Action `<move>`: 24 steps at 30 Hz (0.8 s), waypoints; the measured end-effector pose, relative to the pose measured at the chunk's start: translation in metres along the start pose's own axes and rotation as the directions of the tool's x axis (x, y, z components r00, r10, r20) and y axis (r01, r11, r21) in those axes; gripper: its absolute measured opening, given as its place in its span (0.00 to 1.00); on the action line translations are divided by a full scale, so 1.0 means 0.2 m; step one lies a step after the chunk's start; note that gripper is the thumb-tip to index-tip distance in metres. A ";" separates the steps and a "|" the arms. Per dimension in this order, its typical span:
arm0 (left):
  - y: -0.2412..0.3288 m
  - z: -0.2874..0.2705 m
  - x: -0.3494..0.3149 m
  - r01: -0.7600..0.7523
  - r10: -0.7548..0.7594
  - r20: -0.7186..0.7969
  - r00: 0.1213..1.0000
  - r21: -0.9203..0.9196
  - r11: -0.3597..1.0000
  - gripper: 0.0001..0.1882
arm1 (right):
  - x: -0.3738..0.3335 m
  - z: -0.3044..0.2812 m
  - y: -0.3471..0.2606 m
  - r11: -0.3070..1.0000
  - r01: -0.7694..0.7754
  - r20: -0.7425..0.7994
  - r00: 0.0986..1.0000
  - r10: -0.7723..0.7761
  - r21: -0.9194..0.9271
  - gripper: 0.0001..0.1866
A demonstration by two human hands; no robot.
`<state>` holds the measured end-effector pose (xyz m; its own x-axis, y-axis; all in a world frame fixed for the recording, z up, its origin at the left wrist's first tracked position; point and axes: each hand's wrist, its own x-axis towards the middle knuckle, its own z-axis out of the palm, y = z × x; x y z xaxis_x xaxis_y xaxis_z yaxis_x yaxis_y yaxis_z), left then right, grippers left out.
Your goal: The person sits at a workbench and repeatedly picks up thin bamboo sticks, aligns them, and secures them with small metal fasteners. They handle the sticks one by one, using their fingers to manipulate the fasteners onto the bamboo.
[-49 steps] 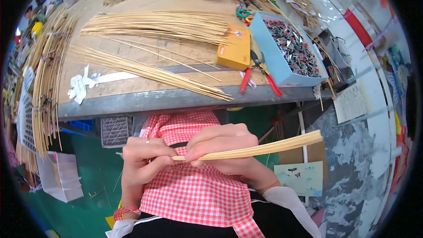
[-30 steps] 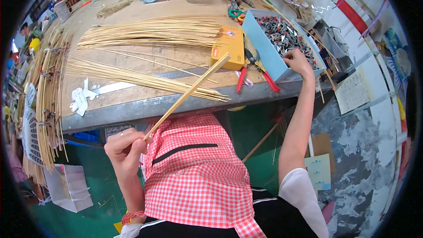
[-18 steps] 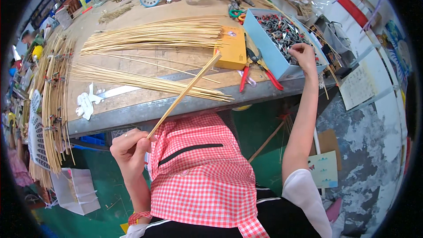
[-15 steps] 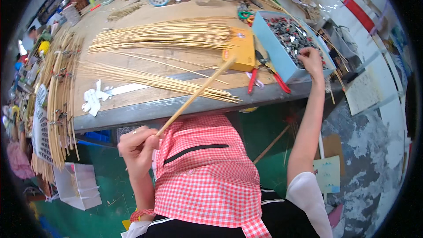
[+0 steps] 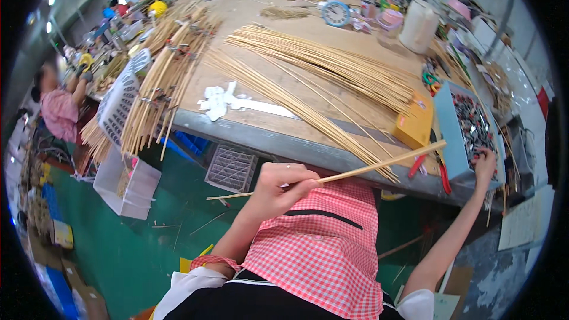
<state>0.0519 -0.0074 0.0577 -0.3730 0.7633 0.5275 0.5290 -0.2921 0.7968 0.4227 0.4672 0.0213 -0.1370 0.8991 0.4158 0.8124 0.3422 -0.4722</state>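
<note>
My left hand (image 5: 278, 189) is closed around a slim bamboo strip (image 5: 385, 164), in front of the table edge and above my red checked apron. The strip slants up to the right, and its thin tail sticks out left of the fist. My right hand (image 5: 485, 165) reaches into the near end of a light blue box (image 5: 448, 136) holding many small black, red and metal clips (image 5: 474, 124). Its fingers are curled down among the clips; what they pinch, if anything, is hidden.
Long bamboo strips (image 5: 332, 62) lie across the table. Beside the blue box are a yellow box (image 5: 413, 121) and red-handled pliers (image 5: 443, 175). Clipped strip bundles (image 5: 172, 83) overhang the left edge near a white basket (image 5: 123, 98). A co-worker (image 5: 59, 106) sits far left.
The view has swung left, so the table appears further right. The strip in my left hand has tilted flatter. My right hand stays in the clip box.
</note>
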 end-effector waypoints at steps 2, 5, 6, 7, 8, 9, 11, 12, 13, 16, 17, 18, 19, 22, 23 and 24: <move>0.01 -0.01 0.00 -0.002 0.002 0.011 1.000 0.000 1.000 0.04 | -0.01 0.02 -0.02 0.996 -0.051 -0.029 0.998 0.054 0.078 0.11; 0.00 -0.02 -0.01 -0.012 0.012 0.003 1.000 -0.028 1.000 0.03 | -0.03 0.03 -0.11 0.994 -0.043 0.005 0.999 0.043 0.097 0.16; -0.01 -0.02 -0.01 -0.022 0.022 0.004 1.000 -0.024 0.999 0.03 | -0.01 0.03 -0.04 0.988 -0.003 -0.033 0.999 0.009 0.154 0.18; -0.01 -0.02 0.00 -0.028 0.028 0.005 1.000 -0.018 0.999 0.03 | 0.02 0.05 0.04 0.977 0.038 -0.070 0.997 -0.024 0.212 0.20; -0.02 -0.03 0.00 -0.036 0.036 0.006 0.999 -0.014 0.999 0.03 | 0.05 0.06 0.11 0.973 0.042 -0.070 0.997 -0.027 0.228 0.21; -0.02 -0.02 0.01 -0.050 0.050 -0.009 0.999 -0.005 0.999 0.03 | 0.05 0.05 0.10 0.968 0.051 -0.069 0.997 -0.035 0.245 0.23; -0.02 -0.03 0.00 -0.028 0.029 -0.023 0.999 0.010 1.000 0.03 | 0.05 0.03 0.08 0.945 -0.082 -0.001 0.996 0.087 0.315 0.24; -0.02 -0.03 0.00 -0.022 0.022 -0.028 0.999 0.011 1.000 0.03 | 0.03 0.03 0.05 0.878 -0.080 -0.053 0.992 0.119 0.471 0.23; -0.03 -0.02 0.00 -0.026 0.027 -0.043 0.999 0.019 0.999 0.03 | 0.01 0.01 0.06 0.793 -0.066 -0.100 0.982 0.159 0.605 0.22; -0.06 -0.02 0.01 -0.079 0.086 -0.106 0.991 0.062 0.995 0.02 | -0.04 -0.06 0.20 0.313 0.133 -0.181 0.975 0.131 0.940 0.18; -0.05 -0.01 0.01 -0.073 0.086 -0.119 0.989 0.112 0.991 0.02 | -0.14 -0.08 0.06 0.271 0.170 -0.210 0.969 0.127 0.947 0.18; -0.04 0.00 0.01 -0.070 0.091 -0.126 0.988 0.159 0.985 0.02 | -0.26 -0.10 -0.11 0.230 0.209 -0.243 0.961 0.129 0.950 0.18; -0.04 0.01 0.01 -0.074 0.099 -0.135 0.986 0.180 0.981 0.02 | -0.38 -0.12 -0.26 0.236 0.247 -0.275 0.957 0.092 0.940 0.18; -0.05 0.03 0.01 -0.102 0.133 -0.124 0.983 0.230 0.968 0.03 | -0.69 -0.14 -0.73 0.245 0.144 -0.164 0.984 0.066 0.959 0.19; -0.05 0.03 0.01 -0.109 0.138 -0.109 0.984 0.243 0.964 0.03 | -0.79 -0.12 -0.86 0.237 0.083 -0.090 0.996 0.021 0.968 0.18; -0.05 0.03 0.01 -0.116 0.145 -0.097 0.985 0.259 0.959 0.03 | -0.88 -0.09 -0.98 0.226 0.020 -0.015 1.000 -0.027 0.974 0.18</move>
<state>0.0513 -0.0003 0.0494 -0.3642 0.6536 0.6634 0.7480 -0.2191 0.6265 0.2981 0.2369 0.0531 -0.1506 0.8855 0.4396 -0.3713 0.3615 -0.8553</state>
